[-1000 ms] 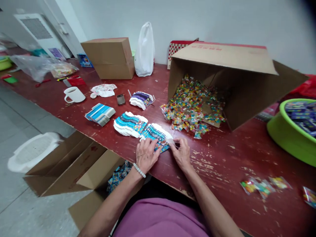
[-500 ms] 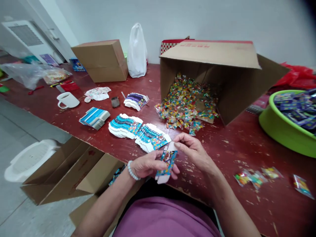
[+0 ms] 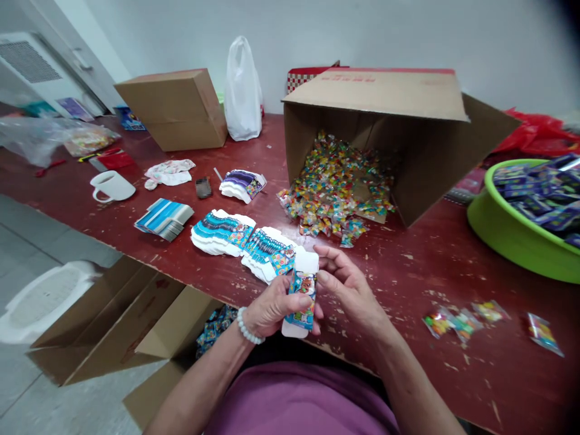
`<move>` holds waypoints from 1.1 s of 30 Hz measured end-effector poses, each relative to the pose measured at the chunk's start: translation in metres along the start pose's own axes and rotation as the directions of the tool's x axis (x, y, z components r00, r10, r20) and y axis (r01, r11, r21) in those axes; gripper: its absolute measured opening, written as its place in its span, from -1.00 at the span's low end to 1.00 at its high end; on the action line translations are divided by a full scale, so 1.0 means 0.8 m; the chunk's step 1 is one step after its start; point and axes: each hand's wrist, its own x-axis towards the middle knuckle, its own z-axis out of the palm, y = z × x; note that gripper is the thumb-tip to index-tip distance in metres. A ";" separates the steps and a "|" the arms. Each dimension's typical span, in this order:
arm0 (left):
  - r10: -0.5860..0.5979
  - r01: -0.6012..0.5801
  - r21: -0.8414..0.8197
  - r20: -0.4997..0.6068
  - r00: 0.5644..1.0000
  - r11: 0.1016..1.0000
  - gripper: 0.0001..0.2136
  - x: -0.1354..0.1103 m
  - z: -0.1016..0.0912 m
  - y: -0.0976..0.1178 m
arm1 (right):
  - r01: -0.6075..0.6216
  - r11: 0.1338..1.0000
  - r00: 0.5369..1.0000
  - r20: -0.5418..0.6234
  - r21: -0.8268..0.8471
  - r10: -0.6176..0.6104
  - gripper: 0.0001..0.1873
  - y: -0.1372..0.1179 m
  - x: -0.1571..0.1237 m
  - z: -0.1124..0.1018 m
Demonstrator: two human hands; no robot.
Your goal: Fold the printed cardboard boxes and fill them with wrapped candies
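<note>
My left hand (image 3: 276,305) is closed around a small blue printed carton (image 3: 302,290), its thumb across the front and fingertips showing past the right side. White end flaps stick out at the carton's top and bottom. At the upper right edge of the carton, my right hand (image 3: 348,284) is closed, thumb at the side and index fingertip by the top flap. Just beyond lie fanned stacks of flat blue cartons (image 3: 222,232), the nearer one (image 3: 269,251) almost touching the held carton. Small candy packets (image 3: 335,187) spill from a cardboard box (image 3: 380,96) on its side.
Loose candy packets (image 3: 464,323) lie right on the red table (image 3: 389,380). A green basin (image 3: 507,241) holds purple packs. Leftward are purple cartons (image 3: 242,184), a blue-white stack (image 3: 164,217), a mug (image 3: 112,186) and a closed box (image 3: 172,112). Open cardboard boxes (image 3: 113,326) stand below the edge.
The carton has turned more upright and its front faces me more squarely. My right hand has shifted from pinching the top flap to the carton's upper right edge. The view has shifted slightly.
</note>
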 end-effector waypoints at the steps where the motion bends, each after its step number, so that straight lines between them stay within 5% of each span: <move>1: 0.011 -0.011 -0.003 -0.021 1.000 1.000 -0.62 0.000 0.002 0.001 | -0.015 1.000 1.000 0.017 0.009 0.015 -0.49 0.001 -0.003 0.000; 6: 0.059 -0.057 0.029 -0.084 0.995 0.998 -0.64 0.005 0.008 -0.003 | -0.198 0.979 0.967 0.172 0.048 0.187 -0.63 0.011 -0.016 0.001; 10: 0.100 -0.105 -0.021 -0.179 0.979 0.994 -0.64 0.014 0.010 -0.013 | -0.189 0.982 0.982 0.031 0.027 0.188 -0.68 0.021 -0.013 0.006; 14: 0.212 -0.191 0.126 -0.188 0.959 0.974 -0.68 0.020 0.017 -0.013 | -0.032 0.987 0.991 -0.136 -0.157 0.010 -0.74 0.018 -0.004 0.003; 18: 0.386 -0.285 0.303 -0.357 0.851 0.909 -0.55 0.017 0.026 -0.013 | 0.017 0.965 0.989 -0.140 -0.261 -0.055 -0.74 0.014 0.000 -0.004; 22: 0.472 -0.324 0.367 -0.456 0.754 0.872 -0.42 0.011 0.033 -0.015 | 0.012 0.993 0.977 -0.211 -0.115 -0.036 -0.63 0.019 -0.003 0.006; 25: 0.451 -0.314 0.350 -0.438 0.778 0.882 -0.42 0.009 0.034 -0.015 | 0.065 0.997 0.953 -0.295 -0.043 -0.075 -0.54 0.025 -0.007 0.015; 33: 0.401 -0.329 0.251 -0.346 0.848 0.911 -0.62 0.006 0.024 -0.008 | 0.113 0.964 0.964 -0.209 -0.240 -0.164 -0.80 0.031 -0.016 -0.001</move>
